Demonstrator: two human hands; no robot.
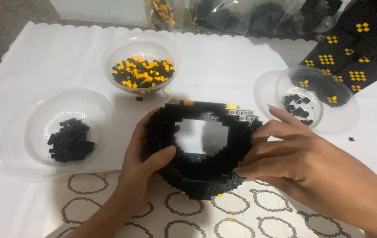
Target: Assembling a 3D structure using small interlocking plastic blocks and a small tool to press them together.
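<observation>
Hands on a ring-shaped build of small black bricks [206, 169], which stands on edge near the middle of the white table cover [223, 57], its open centre showing the cover behind. Left hand [142, 165] cups the ring's left side, fingers behind the wall, thumb pressed on the inner rim; grip closed on the ring. Right hand [303, 165] lies against the ring's right edge, fingers bent and bunched, tips touching the outer wall; cannot tell whether it clamps the ring or only presses on it. A few yellow bricks sit along the ring's top edge

Clear bowl [19, 145] to the left holds a heap of black bricks. Second clear bowl [109, 55] behind the ring holds mixed black and yellow bricks. Third clear bowl [347, 114] to the right, just beyond the right fingertips, holds a few black pieces. Printed sheet [259, 222] with rows of grey ring outlines lies under the ring and wrists. Black panel with yellow diamond patterns [356, 48] at far right. Plastic bags of dark pieces [259, 15] along the far edge
</observation>
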